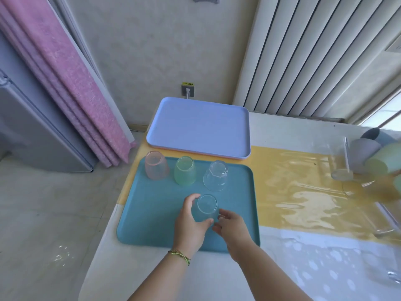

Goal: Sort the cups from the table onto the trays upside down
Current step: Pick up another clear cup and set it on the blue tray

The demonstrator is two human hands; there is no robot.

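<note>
A teal tray (152, 213) lies at the table's near left. Along its far edge stand three upside-down cups: a pink cup (156, 166), a green cup (184, 171) and a clear glass (215, 176). In front of them a clear bluish glass (206, 208) stands upside down on the tray. My left hand (191, 222) is curled round its left side. My right hand (231, 224) touches its right side with the fingertips. Beyond the teal tray lies an empty lilac tray (199, 127).
At the table's right edge lie several plastic cups (368, 157) on their sides, with clear glasses (342, 174) beside them. A yellow strip under a shiny clear cover (293, 181) runs across the table. Pink curtain (71, 83) and a grey cabinet stand left.
</note>
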